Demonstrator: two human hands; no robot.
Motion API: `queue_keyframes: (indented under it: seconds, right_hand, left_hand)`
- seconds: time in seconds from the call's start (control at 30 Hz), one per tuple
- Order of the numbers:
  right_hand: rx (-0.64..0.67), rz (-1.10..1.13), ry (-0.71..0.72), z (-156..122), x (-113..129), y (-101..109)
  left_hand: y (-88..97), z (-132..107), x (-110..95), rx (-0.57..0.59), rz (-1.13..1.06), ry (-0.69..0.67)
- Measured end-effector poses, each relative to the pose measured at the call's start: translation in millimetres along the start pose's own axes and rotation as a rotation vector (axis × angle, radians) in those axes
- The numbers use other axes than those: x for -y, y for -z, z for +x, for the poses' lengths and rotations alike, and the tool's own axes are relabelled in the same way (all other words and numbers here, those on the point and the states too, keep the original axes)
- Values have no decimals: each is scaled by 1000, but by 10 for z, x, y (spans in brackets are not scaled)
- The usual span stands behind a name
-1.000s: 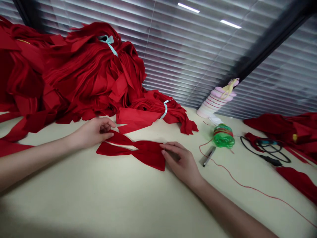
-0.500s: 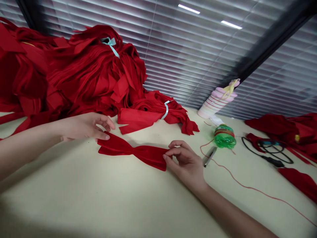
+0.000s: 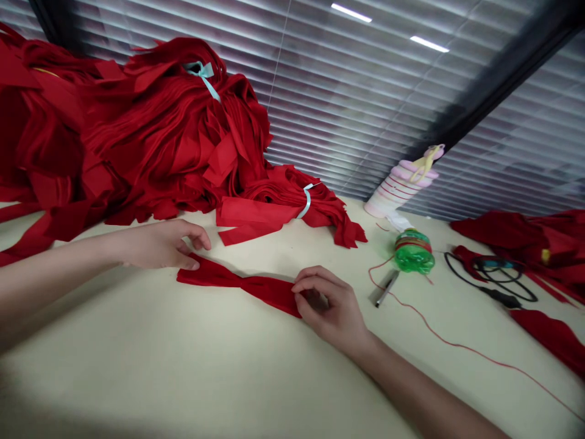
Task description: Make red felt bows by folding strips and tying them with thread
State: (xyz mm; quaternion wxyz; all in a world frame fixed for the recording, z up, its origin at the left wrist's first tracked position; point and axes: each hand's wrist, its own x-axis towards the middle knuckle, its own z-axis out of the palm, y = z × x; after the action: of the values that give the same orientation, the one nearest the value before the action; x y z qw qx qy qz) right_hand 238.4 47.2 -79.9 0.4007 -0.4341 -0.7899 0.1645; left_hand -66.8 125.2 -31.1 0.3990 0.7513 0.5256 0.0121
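Cloth (image 3: 256, 286) of red colour reaches from left hand (image 3: 162, 245) to right hand (image 3: 333, 305); left thumb touches one end, its grip I cannot tell; right thumb and finger pinch the other.

Behind the pale cream tabletop (image 3: 205, 372), venetian blinds (image 3: 329, 91) — grey, with narrow horizontal slats — fill the background. A thick dark window bar (image 3: 507, 79) cuts diagonally down through them at the right; another dark bar (image 3: 55, 36) stands at the upper left. A thin cord (image 3: 280, 55) crosses the slats. Two short strips of white light (image 3: 351, 13) glow near the top — the tabletop's lower left corner is dimly shaded.
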Motion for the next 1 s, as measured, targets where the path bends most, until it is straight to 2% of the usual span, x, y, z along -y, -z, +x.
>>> queue_keyframes:
  seconds: [0.2,0.4,0.7,0.83,1.0]
  right_hand:
    - [52,-73,35,-29,-12,-26]
    - [85,-103,-11,-16,-26,-63]
    - [122,-126,-10,-23,-27,-67]
    - [68,-128,53,-13,-5,-77]
    - [-121,-186,112,-14,22,-87]
  left_hand:
    - [-3,-9,-11,36,113,0]
    - [6,-46,-64,-2,210,-48]
    - [22,-7,27,7,166,-127]
    - [55,-23,42,78,91,-189]
    - [105,-122,-32,81,-109,-180]
